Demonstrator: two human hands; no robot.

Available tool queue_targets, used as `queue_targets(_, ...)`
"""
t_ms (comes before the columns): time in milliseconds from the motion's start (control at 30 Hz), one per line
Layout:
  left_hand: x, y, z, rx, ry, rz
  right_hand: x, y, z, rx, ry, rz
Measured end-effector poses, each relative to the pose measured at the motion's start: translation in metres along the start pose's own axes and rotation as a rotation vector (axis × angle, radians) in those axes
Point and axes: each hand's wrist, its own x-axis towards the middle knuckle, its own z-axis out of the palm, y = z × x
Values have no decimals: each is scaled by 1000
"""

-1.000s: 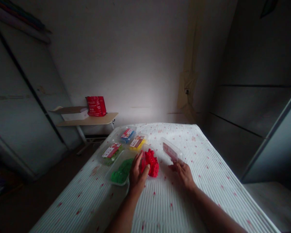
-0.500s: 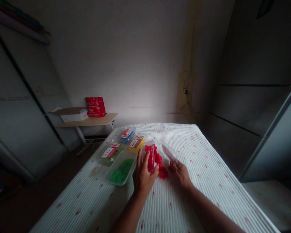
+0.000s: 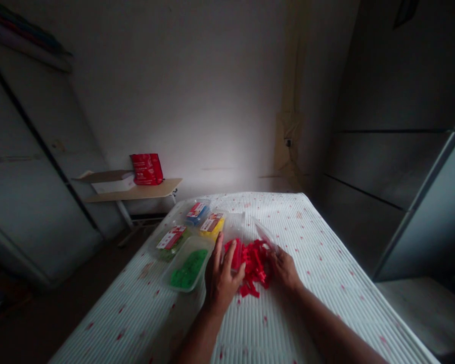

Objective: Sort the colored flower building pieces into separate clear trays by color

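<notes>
My left hand grips the side of a clear plastic box, which is tipped on its side with its mouth to the right. Red plastic pieces lie in a heap at its mouth, and some remain inside. On the right of the heap, my right hand is closed on a clear lid, held tilted upright. Its fingertips are partly hidden behind the pieces and the lid. Left of my left hand sits an uncovered clear box with green pieces in it.
Labelled clear boxes with dark green pieces, yellow pieces and blue pieces stand on the table's left. The ribbed, spotted cloth covers the table. Behind, a side table bears a red bag and a white box.
More red pieces have come out of the box onto the cloth, spreading toward me and to the right. The box has tipped further over. My right hand still holds the lid.
</notes>
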Motion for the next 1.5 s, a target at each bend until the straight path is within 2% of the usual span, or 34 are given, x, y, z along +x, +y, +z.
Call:
queue_targets(200,-4,-5,1,-12,50,-18,5,10,-13,-382,58,-6)
queue_targets(400,-6,-7,4,-27,78,-24,8,7,-20,-745,-41,151)
queue_targets(567,-8,-9,6,-38,77,-26,7,2,-16,-905,-87,163)
queue_targets(700,-8,-9,6,-48,137,2,7,5,-14,-1001,-113,142)
queue_targets(867,-7,-10,7,-71,187,21,7,9,-15,-1039,-145,119)
queue_targets(1300,-6,-11,6,-61,175,-18,7,5,-18,-938,-143,71)
queue_targets(1400,-6,-11,7,-146,190,-111,7,6,-20,-919,-120,66)
queue_targets(1500,-6,-10,9,-372,179,-316,8,8,-23,-875,-75,50)
